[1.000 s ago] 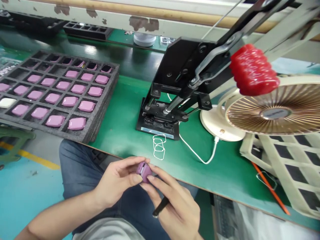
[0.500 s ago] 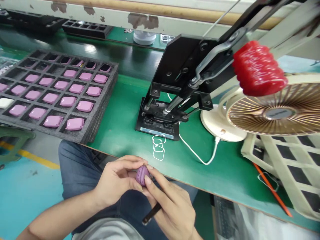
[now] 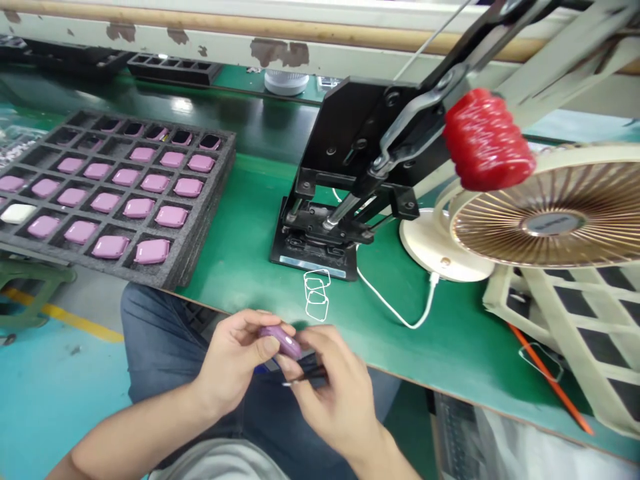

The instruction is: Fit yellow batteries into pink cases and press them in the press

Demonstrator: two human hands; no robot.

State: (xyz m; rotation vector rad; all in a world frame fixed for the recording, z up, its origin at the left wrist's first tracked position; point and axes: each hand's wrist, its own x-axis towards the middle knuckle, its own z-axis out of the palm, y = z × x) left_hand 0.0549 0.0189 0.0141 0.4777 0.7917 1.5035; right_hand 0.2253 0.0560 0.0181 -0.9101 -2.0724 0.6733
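Observation:
Above my lap, at the bench's front edge, my left hand (image 3: 225,365) pinches a purple watch case (image 3: 281,340) between thumb and fingers, its long narrow side turned up. My right hand (image 3: 343,390) is closed on a slim dark tool with a metal tip (image 3: 306,377); its exact kind is unclear. The right thumb and forefinger are at the case's right end. Thin white rounded frames (image 3: 317,295) lie overlapping on the green bench just beyond my hands.
A black hand press (image 3: 320,233) with a red ribbed grip (image 3: 487,140) stands ahead. Left is a grey foam tray (image 3: 200,230) of several purple watch cases. On the right are a cream fan (image 3: 555,223), a white cable (image 3: 395,313), an orange stick (image 3: 550,380) and a slatted tray (image 3: 590,347).
The watch case has been turned from end-up to lying lengthwise, its narrow side showing. The tool in my right hand has swung from pointing down toward me to pointing left.

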